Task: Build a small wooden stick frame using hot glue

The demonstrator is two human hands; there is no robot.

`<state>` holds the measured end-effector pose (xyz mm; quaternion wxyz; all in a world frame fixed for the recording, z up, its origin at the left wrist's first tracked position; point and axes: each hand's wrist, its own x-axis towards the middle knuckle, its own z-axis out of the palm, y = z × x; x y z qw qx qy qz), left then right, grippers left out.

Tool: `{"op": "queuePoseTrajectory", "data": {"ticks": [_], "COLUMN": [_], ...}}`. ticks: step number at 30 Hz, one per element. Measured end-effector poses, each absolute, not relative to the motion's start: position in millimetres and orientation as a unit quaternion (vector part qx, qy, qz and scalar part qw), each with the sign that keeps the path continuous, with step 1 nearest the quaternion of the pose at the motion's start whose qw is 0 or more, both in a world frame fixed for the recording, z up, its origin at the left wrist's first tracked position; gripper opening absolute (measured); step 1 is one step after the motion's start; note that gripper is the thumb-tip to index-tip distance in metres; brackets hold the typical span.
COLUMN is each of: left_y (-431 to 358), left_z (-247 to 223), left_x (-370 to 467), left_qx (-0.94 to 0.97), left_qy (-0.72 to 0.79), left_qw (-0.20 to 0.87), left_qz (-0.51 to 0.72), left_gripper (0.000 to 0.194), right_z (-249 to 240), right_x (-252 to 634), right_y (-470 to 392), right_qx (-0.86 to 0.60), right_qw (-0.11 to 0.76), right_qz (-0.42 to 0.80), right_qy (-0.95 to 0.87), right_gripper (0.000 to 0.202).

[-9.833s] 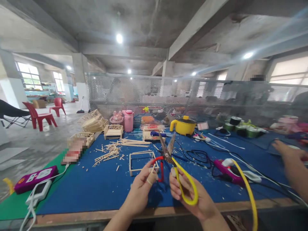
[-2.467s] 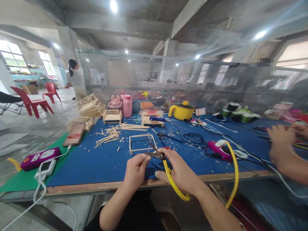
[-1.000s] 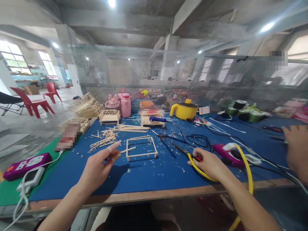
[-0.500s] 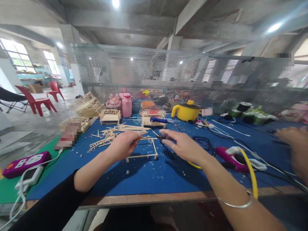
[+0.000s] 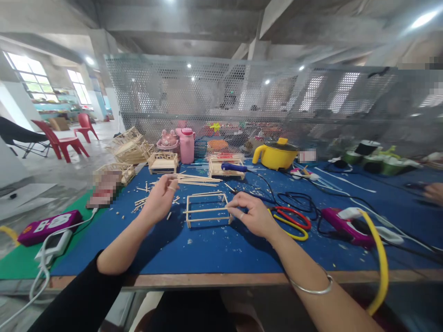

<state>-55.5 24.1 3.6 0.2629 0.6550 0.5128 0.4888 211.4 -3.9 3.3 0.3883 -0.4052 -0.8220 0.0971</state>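
A small rectangular frame of thin wooden sticks [image 5: 207,220] stands on the blue tabletop between my hands. Across its front lies a single wooden stick [image 5: 206,210], its right end pinched by thumb and fingers of my right hand [image 5: 254,214]. My left hand [image 5: 161,196] is over the loose cut sticks left of the frame, fingers curled together; whatever they may hold is hidden. Longer wooden sticks [image 5: 199,179] lie just beyond it. Beside my right wrist is a tool with red and yellow looped handles [image 5: 294,221].
A blue glue gun [image 5: 234,168] rests by a finished wooden piece [image 5: 216,173]. Behind stand a pink bottle [image 5: 187,146] and a yellow pot [image 5: 278,156]. Purple power strips [image 5: 346,230] and cables lie at the sides. Another person's hand [image 5: 434,192] is at far right.
My left hand has moved left from above the frame to the loose sticks. My right hand now holds a stick at the frame's right side. The view has shifted slightly.
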Motion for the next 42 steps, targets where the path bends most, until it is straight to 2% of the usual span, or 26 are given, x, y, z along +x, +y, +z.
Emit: {"op": "queuePoseTrajectory", "data": {"ticks": [5,8,11,13,16,24,30,42], "left_y": [9.7,1.6,-0.3,0.5,2.4,5.8,4.7,3.9], "left_z": [-7.3,-7.3,-7.5,-9.6,-12.2,-10.3,-15.1,-16.4], "left_x": [-60.1,-57.0,-55.9,-56.0,-55.6,-51.7,-53.4,-52.6], "left_qx": [0.575,0.496,0.460,0.457,0.457,0.442,0.458,0.464], "left_qy": [0.528,0.489,0.454,0.433,0.427,0.461,0.448,0.460], "left_qw": [0.484,0.612,0.671,0.684,0.678,0.673,0.671,0.642], "left_qz": [0.396,0.375,0.363,0.368,0.386,0.373,0.374,0.401], "left_gripper": [0.046,0.072,0.091,0.097,0.095,0.063,0.080,0.087], "right_z": [-2.3,-4.8,-6.5,-6.7,-5.7,-5.7,-7.4,-9.5], "right_x": [216.8,218.2,219.1,219.5,219.5,217.6,220.1,222.9], "right_y": [-4.4,-1.5,0.0,0.1,-0.1,0.1,2.3,5.3], "right_qx": [-0.419,-0.440,-0.462,-0.476,-0.488,-0.478,-0.472,-0.449], "right_qw": [0.351,0.327,0.305,0.298,0.288,0.278,0.276,0.276], "right_qz": [0.113,0.128,0.156,0.179,0.206,0.190,0.183,0.187], "right_qy": [-0.830,-0.826,-0.818,-0.808,-0.798,-0.811,-0.817,-0.829], "right_gripper": [0.014,0.014,0.013,0.013,0.013,0.015,0.015,0.020]}}
